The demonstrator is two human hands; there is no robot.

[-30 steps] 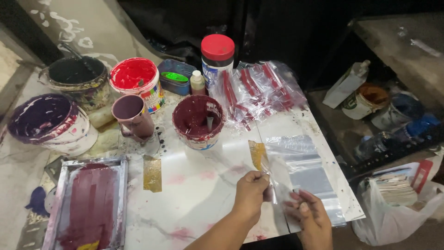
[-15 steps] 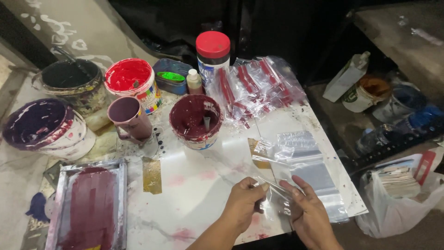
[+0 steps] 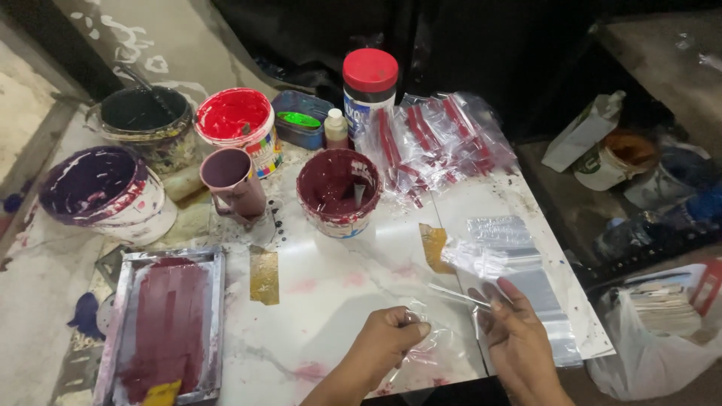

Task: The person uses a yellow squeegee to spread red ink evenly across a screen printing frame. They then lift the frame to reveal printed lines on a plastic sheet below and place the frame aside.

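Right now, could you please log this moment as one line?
left hand: pinching clear plastic bag | right hand: open, touching bag | maroon paint tub: behind

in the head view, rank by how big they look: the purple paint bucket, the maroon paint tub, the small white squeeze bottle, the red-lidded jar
1. purple paint bucket
2. maroon paint tub
3. red-lidded jar, though it stands farther back, so less sure
4. small white squeeze bottle
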